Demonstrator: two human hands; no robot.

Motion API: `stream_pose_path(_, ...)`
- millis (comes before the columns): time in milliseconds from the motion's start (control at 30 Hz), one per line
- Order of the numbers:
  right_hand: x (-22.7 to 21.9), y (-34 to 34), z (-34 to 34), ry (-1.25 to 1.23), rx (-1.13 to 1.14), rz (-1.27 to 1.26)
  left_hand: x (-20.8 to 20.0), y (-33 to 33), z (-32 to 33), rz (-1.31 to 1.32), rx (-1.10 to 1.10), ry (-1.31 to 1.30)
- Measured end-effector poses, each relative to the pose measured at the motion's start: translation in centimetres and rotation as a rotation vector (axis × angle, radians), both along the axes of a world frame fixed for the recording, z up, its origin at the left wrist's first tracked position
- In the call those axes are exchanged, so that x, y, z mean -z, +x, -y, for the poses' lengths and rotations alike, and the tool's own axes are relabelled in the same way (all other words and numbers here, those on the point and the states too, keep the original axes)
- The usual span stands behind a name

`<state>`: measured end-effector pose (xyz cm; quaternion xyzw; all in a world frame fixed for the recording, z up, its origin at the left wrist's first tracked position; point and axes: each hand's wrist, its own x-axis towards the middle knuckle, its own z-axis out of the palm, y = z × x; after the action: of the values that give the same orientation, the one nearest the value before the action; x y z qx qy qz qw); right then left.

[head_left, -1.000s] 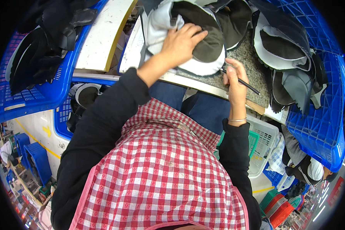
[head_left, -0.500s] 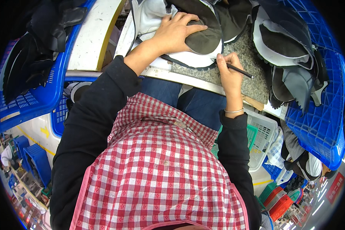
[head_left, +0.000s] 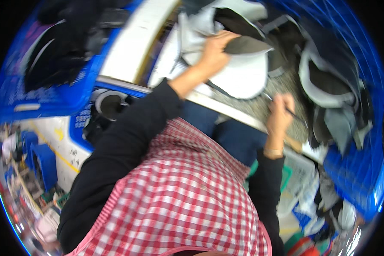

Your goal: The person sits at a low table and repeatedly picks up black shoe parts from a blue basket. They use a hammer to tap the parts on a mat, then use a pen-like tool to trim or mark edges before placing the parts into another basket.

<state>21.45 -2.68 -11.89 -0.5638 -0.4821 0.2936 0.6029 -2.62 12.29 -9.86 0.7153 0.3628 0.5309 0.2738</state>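
Note:
My left hand [head_left: 215, 53] is closed on the dark flap [head_left: 247, 44] of a shoe upper, lifting its edge and folding it back. Under the flap the upper's white lining [head_left: 243, 77] shows, spread on a speckled stone slab [head_left: 246, 104]. To the right of the upper, my right hand [head_left: 280, 113] is closed around a slim dark pen [head_left: 296, 116], its tip side pointing toward the white edge. The pen hand is apart from the upper. Motion blurs both hands somewhat.
Blue crates stand at the left [head_left: 42, 104] and right [head_left: 350, 181], with dark shoe pieces in the left one. More dark and white uppers [head_left: 328, 83] lie at the slab's right side. A pale plastic basket [head_left: 301, 175] sits below the table's right end.
My left hand has gone from lying spread on the upper to gripping and raising its dark flap. My right hand with the pen has drawn away from the edge. The whole view has shifted.

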Motion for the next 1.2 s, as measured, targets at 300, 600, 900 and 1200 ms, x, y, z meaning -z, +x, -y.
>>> stream_pose_path(300,1.0,-0.1,0.0,0.008,-0.069,-0.151,-6.9,3.0,-7.7,-0.133,-0.053,0.271)
stream_pose_path(600,-2.3,-3.0,1.4,-0.064,-0.212,-0.021,-9.8,-19.5,-5.9,-0.381,-0.143,0.283)
stream_pose_path(900,-7.1,-15.2,-2.9,0.001,-0.945,-0.107,-13.1,-39.2,-12.3,-0.902,-1.209,-0.110)
stream_pose_path(1200,-5.6,-16.8,-7.7,0.102,-0.630,0.013,-14.6,-39.9,-10.3,-0.984,-0.929,-0.052)
